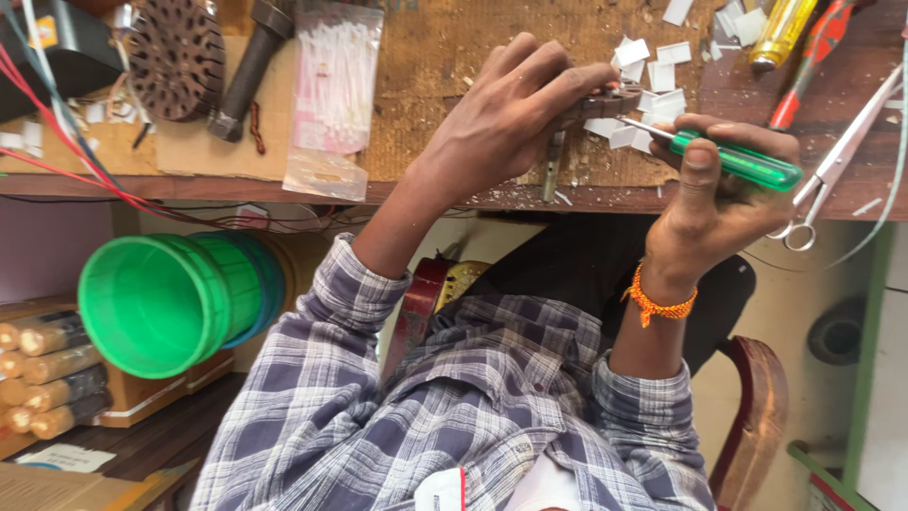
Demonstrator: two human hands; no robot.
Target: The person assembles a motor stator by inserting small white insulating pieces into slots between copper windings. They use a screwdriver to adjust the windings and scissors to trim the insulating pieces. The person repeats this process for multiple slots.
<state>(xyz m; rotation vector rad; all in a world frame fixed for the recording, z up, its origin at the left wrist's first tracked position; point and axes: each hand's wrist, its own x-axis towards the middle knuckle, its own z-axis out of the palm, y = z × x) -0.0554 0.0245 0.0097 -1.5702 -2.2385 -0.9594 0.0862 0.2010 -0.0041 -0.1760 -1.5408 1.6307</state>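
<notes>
I observed the left hand (515, 118) closed over a small dark metal part (605, 99) at the front edge of the workbench (454, 57), fingers curled on top and thumb beneath. The right hand (719, 203) was clamped around the green handle of a screwdriver (742, 161), whose thin shaft pointed left into the part. The two hands stood close together, apart by the length of the shaft.

Handling, as I judged it: the part looked rigid and dense for its size, unlikely to deform, and best pinched by its outer edges as it was. The screwdriver handle looked smooth, hard plastic, possibly slippery; a full wrap grip at mid-handle suited it. The white paper slips (662, 76) scattered under the work looked light and easily disturbed.

Count: one screwdriver in hand; one yellow-handled tool (780, 33) and one red-handled tool (818, 43) at the bench's far right; one pair of scissors (837, 156); one dark slotted round core (177, 57); one hammer (248, 71); one clear bag of white sticks (333, 90). Below the bench, I counted one green bucket (156, 303) nested in a blue one, and at least five amber-capped rolls (47, 374). The slips were too many to count.
</notes>
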